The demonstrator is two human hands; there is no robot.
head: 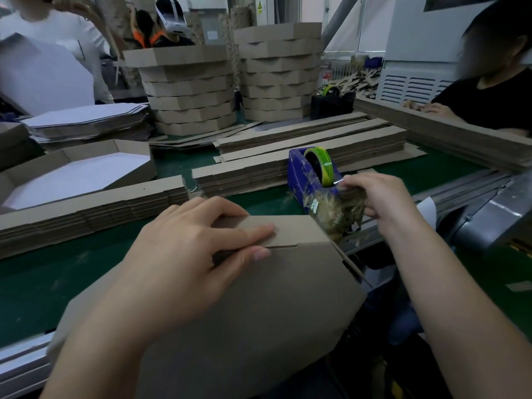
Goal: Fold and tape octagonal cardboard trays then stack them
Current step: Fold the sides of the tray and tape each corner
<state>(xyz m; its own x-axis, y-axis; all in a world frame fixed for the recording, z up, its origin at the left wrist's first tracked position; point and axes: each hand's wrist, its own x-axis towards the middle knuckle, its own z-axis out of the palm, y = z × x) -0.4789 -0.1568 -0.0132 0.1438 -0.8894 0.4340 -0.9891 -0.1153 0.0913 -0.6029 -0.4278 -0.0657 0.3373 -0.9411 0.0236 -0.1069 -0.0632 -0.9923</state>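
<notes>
Cardboard tray (259, 300) — left hand (187, 254) atop; tape (324, 162)

Left hand (195, 249) presses tray (259, 298); right hand (377, 200) pinches tape (344, 184).
</notes>
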